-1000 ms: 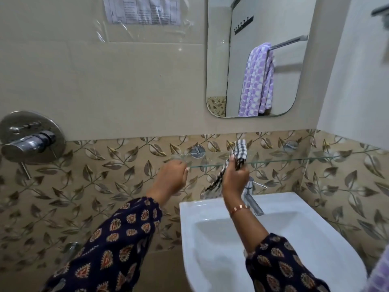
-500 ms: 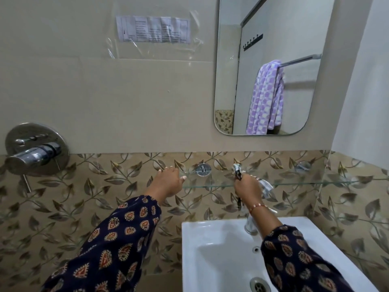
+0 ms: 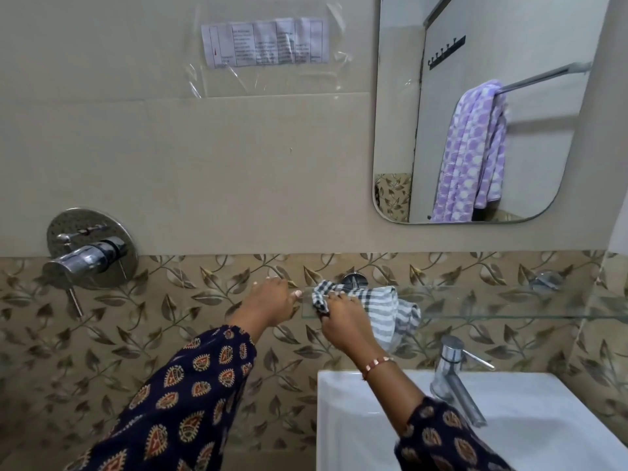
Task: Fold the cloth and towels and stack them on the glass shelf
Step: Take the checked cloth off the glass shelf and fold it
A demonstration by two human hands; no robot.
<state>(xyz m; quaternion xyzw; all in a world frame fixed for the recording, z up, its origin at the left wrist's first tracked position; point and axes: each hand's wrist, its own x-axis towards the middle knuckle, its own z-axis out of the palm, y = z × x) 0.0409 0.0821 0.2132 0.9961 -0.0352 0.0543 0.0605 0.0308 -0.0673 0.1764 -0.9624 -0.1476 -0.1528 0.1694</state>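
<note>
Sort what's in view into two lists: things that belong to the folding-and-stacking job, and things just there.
Job:
checked cloth, gripped by the right hand
glass shelf
left hand at the shelf's left end
purple towel, seen in the mirror

Just there:
sink
tap
shower mixer
wall notice

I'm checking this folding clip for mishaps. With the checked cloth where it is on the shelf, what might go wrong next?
1. The checked cloth lies bunched, part of it hanging over the front edge of the glass shelf; if the right hand lets go, it may slide into the sink.
2. The hanging part sits just above the tap and might catch on it.
3. The left hand is at the shelf's end; pressing there may strain the glass.
</note>
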